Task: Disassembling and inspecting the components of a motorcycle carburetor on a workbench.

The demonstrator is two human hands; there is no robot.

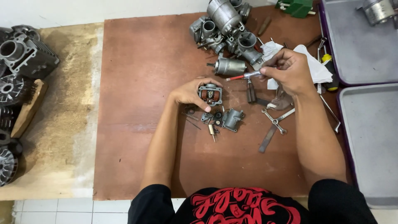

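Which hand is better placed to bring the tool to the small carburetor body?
Probably the right hand: it already holds the thin red-tipped tool, whose tip points toward the carburetor body. The left hand is occupied, its grip steadying that body on the brown board.

A: On my board (137, 124), what lies where?
B: Carburetor body (210, 94) at centre; small parts (215, 118) and float bowl (232, 119) before it; carburetor cluster (226, 29) behind; trays (365, 108) right; engine cylinders (20, 58) left.
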